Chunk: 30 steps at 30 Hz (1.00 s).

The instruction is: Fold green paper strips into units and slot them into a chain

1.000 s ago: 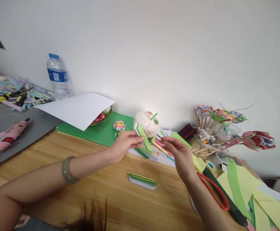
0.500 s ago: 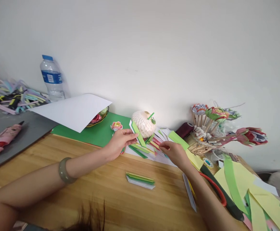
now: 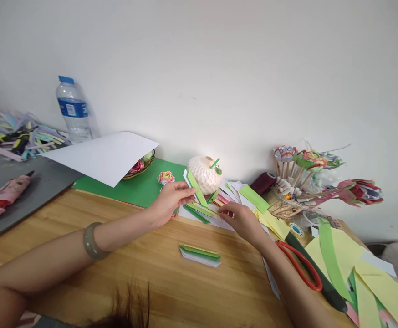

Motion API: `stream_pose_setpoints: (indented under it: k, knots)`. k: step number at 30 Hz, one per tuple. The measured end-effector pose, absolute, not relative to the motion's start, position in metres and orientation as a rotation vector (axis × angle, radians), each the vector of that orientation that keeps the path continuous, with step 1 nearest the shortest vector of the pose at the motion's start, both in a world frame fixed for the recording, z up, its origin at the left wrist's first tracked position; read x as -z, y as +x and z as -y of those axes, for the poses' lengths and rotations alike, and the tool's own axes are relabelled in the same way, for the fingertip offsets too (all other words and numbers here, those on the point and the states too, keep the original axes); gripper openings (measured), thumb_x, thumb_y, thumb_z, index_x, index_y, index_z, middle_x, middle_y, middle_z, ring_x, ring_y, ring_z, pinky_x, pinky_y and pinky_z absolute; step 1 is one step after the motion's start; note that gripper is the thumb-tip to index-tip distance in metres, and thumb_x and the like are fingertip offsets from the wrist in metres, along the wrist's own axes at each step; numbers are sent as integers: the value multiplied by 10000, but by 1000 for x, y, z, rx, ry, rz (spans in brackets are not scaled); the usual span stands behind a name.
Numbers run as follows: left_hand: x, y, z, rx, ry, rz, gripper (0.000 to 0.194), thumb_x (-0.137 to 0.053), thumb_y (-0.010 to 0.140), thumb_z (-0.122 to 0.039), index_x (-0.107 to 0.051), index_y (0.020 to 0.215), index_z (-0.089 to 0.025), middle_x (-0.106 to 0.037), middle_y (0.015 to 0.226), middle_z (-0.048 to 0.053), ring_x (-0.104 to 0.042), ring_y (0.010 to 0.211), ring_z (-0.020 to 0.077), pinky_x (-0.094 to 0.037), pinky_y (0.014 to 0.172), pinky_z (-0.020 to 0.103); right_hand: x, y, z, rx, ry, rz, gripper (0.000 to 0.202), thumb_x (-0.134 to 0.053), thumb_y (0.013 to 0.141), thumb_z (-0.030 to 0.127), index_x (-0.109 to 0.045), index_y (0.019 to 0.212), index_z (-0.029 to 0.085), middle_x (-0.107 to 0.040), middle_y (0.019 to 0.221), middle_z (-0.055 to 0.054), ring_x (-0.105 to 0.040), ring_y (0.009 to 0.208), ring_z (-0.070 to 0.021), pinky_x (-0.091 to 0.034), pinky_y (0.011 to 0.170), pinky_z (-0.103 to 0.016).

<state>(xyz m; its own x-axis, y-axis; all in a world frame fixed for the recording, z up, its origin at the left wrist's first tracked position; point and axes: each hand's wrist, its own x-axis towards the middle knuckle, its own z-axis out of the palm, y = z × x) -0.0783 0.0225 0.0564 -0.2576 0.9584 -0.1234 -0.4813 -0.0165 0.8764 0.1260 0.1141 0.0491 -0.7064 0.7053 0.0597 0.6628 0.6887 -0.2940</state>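
My left hand pinches a folded green and white paper strip, held upright at a slant before the white netted ball. To its right, my right hand is over the pile of coloured paper strips, its fingers bent and close together at the edge of the pile. Whether a strip is between those fingertips is too small to tell. On the wooden table, nearer to me, lies a folded stack of yellow, green and white strips.
A water bottle and a white sheet are at the left. A paper flower sits on green card. Red-handled scissors, yellow paper and a basket of paper flowers are at the right.
My right hand has moved a little left and down along the pile of strips. My left hand still holds its strip in about the same place.
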Motion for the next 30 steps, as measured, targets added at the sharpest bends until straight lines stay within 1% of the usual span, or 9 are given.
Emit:
stream_pose_setpoints:
  k: [3, 7, 10, 13, 16, 19, 23, 26, 30]
  knots:
    - [-57, -78, -23, -1585, 626, -1058, 272, -822, 517, -284, -622, 598, -118, -579, 600, -23, -556, 600, 78, -478, 662, 211, -49, 121, -106, -324, -1096, 2761, 172, -503, 831, 225, -672, 835, 259, -674, 864, 15, -602, 727, -144, -404, 639, -234]
    - [-58, -77, -23, -1590, 618, -1059, 280, -827, 505, -288, -626, 601, -119, -578, 593, -26, -557, 591, 76, -480, 649, 201, -46, 113, -98, -164, -1173, 2728, 196, -457, 858, 184, -647, 862, 232, -650, 913, -16, -595, 748, -153, -363, 589, -234]
    - [-58, -76, -23, -1593, 614, -1056, 279, -827, 504, -285, -625, 602, -120, -580, 595, -26, -558, 591, 78, -482, 646, 202, -43, 108, -95, -69, -1200, 2723, 193, -453, 854, 164, -636, 827, 219, -644, 884, -33, -591, 769, -171, -308, 528, -232]
    - [-58, -76, -22, -1594, 616, -1050, 277, -826, 508, -283, -623, 603, -120, -581, 600, -27, -558, 594, 77, -481, 646, 201, -43, 106, -93, -22, -1193, 2715, 185, -459, 839, 143, -624, 783, 205, -641, 866, -45, -587, 793, -181, -288, 515, -233]
    - [-58, -77, -22, -1593, 610, -1053, 277, -824, 511, -284, -622, 608, -121, -579, 599, -30, -558, 596, 77, -479, 646, 201, -46, 108, -95, -29, -1185, 2670, 165, -465, 825, 144, -605, 767, 208, -643, 850, -34, -589, 786, -174, -312, 529, -229]
    - [-59, -77, -21, -1596, 617, -1047, 280, -823, 516, -291, -620, 608, -122, -574, 600, -31, -554, 596, 77, -477, 653, 203, -52, 113, -99, -65, -1179, 2590, 142, -462, 824, 186, -582, 757, 218, -649, 828, -18, -599, 752, -162, -352, 544, -226]
    - [-60, -76, -20, -1590, 618, -1054, 295, -832, 500, -297, -613, 594, -123, -572, 599, -30, -548, 592, 80, -481, 677, 221, -53, 119, -104, -84, -1144, 2484, 122, -449, 828, 242, -563, 789, 222, -672, 789, -21, -623, 700, -176, -389, 565, -248]
    - [-57, -73, -19, -1573, 624, -1045, 278, -828, 513, -294, -629, 613, -127, -596, 628, -19, -559, 607, 87, -484, 700, 234, -50, 120, -102, -64, -1103, 2420, 116, -434, 822, 254, -542, 805, 216, -677, 754, -28, -627, 655, -182, -396, 571, -261]
    - [-51, -67, -18, -1531, 648, -1026, 251, -816, 544, -289, -661, 661, -130, -640, 697, 8, -581, 650, 104, -485, 725, 251, -49, 114, -86, -60, -1051, 2329, 104, -428, 814, 237, -517, 766, 211, -672, 733, -33, -617, 623, -168, -408, 572, -260]
